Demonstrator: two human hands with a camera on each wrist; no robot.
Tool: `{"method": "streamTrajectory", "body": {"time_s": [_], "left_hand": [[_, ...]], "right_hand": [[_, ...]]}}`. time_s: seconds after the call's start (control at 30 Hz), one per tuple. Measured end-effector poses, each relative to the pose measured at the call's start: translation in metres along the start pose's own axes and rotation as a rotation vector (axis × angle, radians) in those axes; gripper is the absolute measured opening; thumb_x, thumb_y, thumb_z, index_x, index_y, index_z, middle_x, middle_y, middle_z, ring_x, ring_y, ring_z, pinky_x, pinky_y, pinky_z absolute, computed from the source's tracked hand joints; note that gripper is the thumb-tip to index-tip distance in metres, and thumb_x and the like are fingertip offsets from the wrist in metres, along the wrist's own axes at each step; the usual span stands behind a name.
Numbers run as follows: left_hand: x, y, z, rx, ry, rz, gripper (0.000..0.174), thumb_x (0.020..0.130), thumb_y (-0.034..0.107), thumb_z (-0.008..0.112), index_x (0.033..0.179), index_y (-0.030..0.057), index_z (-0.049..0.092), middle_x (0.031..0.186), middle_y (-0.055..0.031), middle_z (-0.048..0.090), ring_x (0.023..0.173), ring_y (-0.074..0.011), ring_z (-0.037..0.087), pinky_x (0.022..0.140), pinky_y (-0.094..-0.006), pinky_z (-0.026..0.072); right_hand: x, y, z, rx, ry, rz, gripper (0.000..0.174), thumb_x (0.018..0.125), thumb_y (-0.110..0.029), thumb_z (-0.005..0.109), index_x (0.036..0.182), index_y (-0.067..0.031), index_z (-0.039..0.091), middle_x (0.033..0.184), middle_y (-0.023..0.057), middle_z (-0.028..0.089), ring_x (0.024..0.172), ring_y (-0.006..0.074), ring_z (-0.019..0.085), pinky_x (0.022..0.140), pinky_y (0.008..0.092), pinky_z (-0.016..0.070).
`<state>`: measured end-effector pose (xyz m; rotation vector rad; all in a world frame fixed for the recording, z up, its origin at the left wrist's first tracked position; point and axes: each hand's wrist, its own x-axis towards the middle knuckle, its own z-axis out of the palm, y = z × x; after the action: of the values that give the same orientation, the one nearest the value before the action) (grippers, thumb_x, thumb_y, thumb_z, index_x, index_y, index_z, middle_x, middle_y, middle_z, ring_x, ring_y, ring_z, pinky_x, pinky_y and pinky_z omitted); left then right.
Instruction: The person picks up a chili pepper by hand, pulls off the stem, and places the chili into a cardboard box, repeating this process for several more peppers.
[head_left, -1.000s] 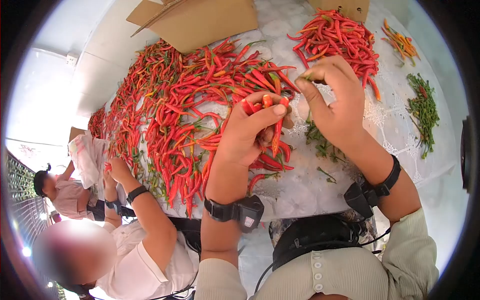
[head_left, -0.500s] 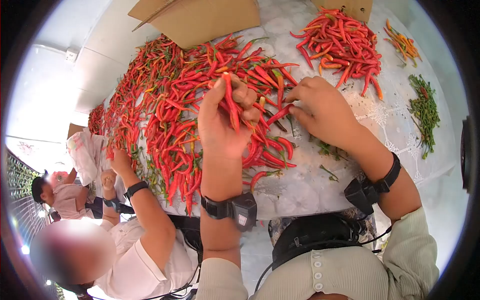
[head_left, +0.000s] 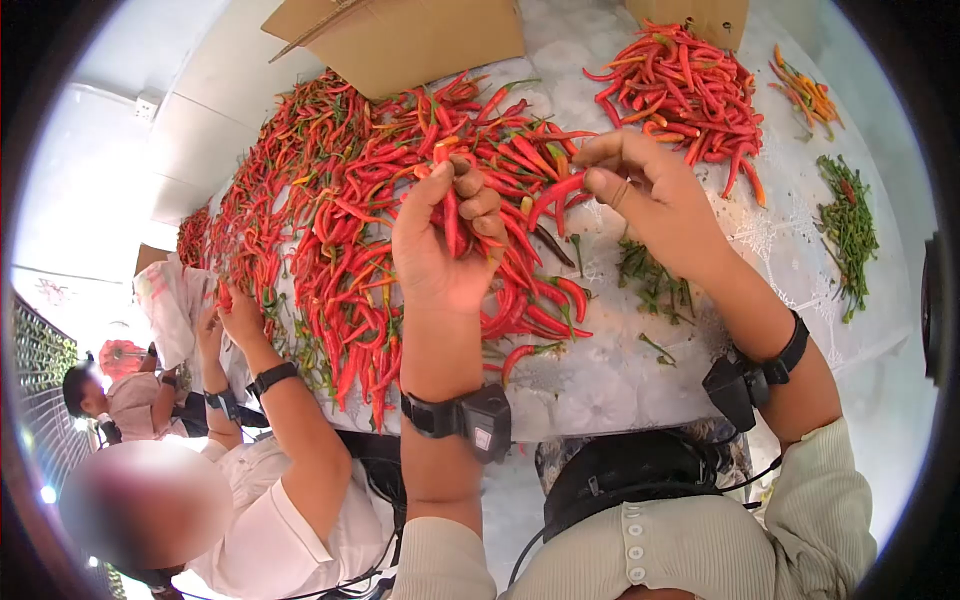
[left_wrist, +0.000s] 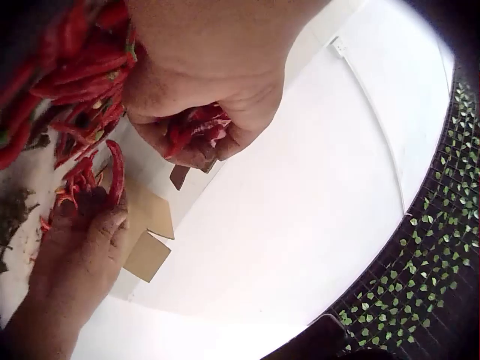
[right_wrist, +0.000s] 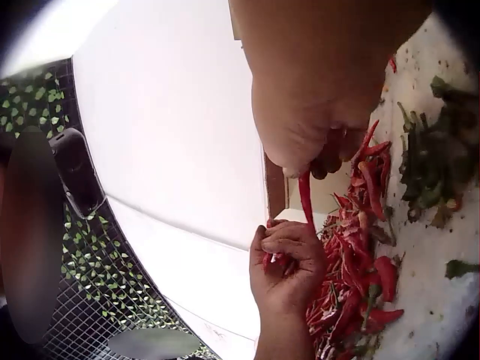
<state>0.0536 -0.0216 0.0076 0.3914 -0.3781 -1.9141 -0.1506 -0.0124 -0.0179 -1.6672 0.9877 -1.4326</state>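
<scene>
My left hand [head_left: 448, 240] grips a few red chilies [head_left: 452, 222] in its curled fingers, palm up, above the large chili pile [head_left: 345, 240]. To its right, my right hand [head_left: 660, 200] pinches one red chili [head_left: 556, 197] at its end between thumb and fingers. In the left wrist view that single chili [left_wrist: 115, 172] stands up from the right hand [left_wrist: 75, 247], while the left hand [left_wrist: 206, 97] curls round its chilies [left_wrist: 196, 131]. The right wrist view shows the chili [right_wrist: 306, 199] hanging between the right hand [right_wrist: 307, 127] and the left hand [right_wrist: 287, 270].
Green stems [head_left: 652, 280] lie below my right hand, with another stem heap [head_left: 848, 235] at the far right. A second chili pile [head_left: 690, 90] and some orange chilies [head_left: 805, 90] lie behind. A cardboard box [head_left: 420, 45] stands at the back. Another person [head_left: 290, 440] works at the left.
My left hand has moved left from beside the right hand and turned palm up. My right hand went down to the pile's edge, took hold of a red chili and lifted it.
</scene>
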Motion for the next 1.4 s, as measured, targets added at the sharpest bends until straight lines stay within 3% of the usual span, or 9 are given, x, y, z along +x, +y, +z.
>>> {"method": "streamTrajectory", "body": {"time_s": [0.1,0.2,0.37,0.47,0.67,0.87,1.1,1.4], "left_hand": [[0.001,-0.001,-0.001,0.095,0.049,-0.015,0.015,0.084,0.014,0.054,0.096,0.0054,0.056,0.076,-0.0003,0.049,0.063,-0.0081,0.044,0.048,-0.019,0.0431],[0.0,-0.01,0.011,0.365,0.206,-0.036,0.014,0.082,0.015,0.058,0.093,0.0071,0.055,0.075,-0.0021,0.056,0.063,-0.0117,0.054,0.046,-0.0208,0.042],[-0.004,-0.026,0.024,0.646,0.206,-0.109,0.018,0.079,0.015,0.061,0.095,0.0085,0.057,0.076,-0.0011,0.06,0.063,-0.0108,0.057,0.043,-0.0219,0.041],[-0.003,-0.027,0.015,0.634,0.099,-0.162,0.02,0.078,0.015,0.062,0.097,0.0077,0.058,0.076,-0.0016,0.06,0.06,-0.01,0.057,0.041,-0.0219,0.0409],[-0.006,-0.026,0.022,0.63,0.113,-0.147,0.022,0.081,0.014,0.06,0.101,0.008,0.053,0.08,-0.007,0.06,0.06,-0.0136,0.058,0.037,-0.0206,0.0404],[-0.008,-0.026,0.022,0.662,0.076,-0.13,0.027,0.078,0.01,0.062,0.104,0.0089,0.053,0.08,-0.0069,0.06,0.058,-0.0117,0.055,0.038,-0.0173,0.0359],[-0.007,-0.02,0.02,0.512,0.056,-0.187,0.026,0.075,0.01,0.066,0.098,0.0043,0.056,0.076,-0.0079,0.062,0.06,-0.012,0.058,0.041,-0.0191,0.0415],[-0.009,-0.021,0.023,0.552,0.005,-0.204,0.029,0.074,0.008,0.065,0.101,0.0041,0.055,0.078,-0.0076,0.062,0.062,-0.0125,0.059,0.04,-0.0177,0.0405]], "right_hand": [[0.001,-0.007,-0.007,0.243,-0.055,0.181,0.026,0.087,-0.025,0.059,0.093,-0.0003,0.058,0.085,0.0018,0.06,0.076,0.0081,0.053,0.067,0.0258,0.0441],[0.001,-0.011,-0.009,0.33,-0.084,0.216,0.029,0.088,-0.029,0.058,0.092,-0.0006,0.059,0.085,0.0011,0.06,0.075,0.0065,0.052,0.066,0.0231,0.0432],[0.0,-0.013,-0.007,0.256,-0.07,0.173,0.029,0.089,-0.027,0.056,0.096,-0.0002,0.06,0.084,0.0007,0.06,0.074,0.0065,0.052,0.064,0.0223,0.0428],[0.0,-0.016,-0.006,0.264,-0.063,0.161,0.028,0.089,-0.026,0.055,0.1,-0.0005,0.06,0.085,0.0005,0.06,0.075,0.0068,0.052,0.064,0.0222,0.0429],[0.0,-0.017,-0.004,0.253,-0.063,0.161,0.026,0.09,-0.024,0.055,0.1,-0.0004,0.06,0.087,0.0008,0.06,0.079,0.0073,0.053,0.067,0.0226,0.0437],[-0.001,-0.016,-0.003,0.34,-0.066,0.157,0.025,0.088,-0.022,0.057,0.1,0.0002,0.06,0.089,0.002,0.06,0.082,0.0076,0.054,0.071,0.0234,0.0451],[0.0,-0.02,-0.008,0.369,-0.103,0.259,0.026,0.085,-0.016,0.061,0.106,-0.0005,0.06,0.093,0.0026,0.062,0.083,0.0085,0.056,0.069,0.0236,0.0465],[-0.002,-0.015,-0.004,0.376,-0.136,0.126,0.025,0.085,-0.012,0.06,0.106,0.0006,0.06,0.094,0.0047,0.063,0.075,0.009,0.057,0.066,0.0236,0.0465]]}}
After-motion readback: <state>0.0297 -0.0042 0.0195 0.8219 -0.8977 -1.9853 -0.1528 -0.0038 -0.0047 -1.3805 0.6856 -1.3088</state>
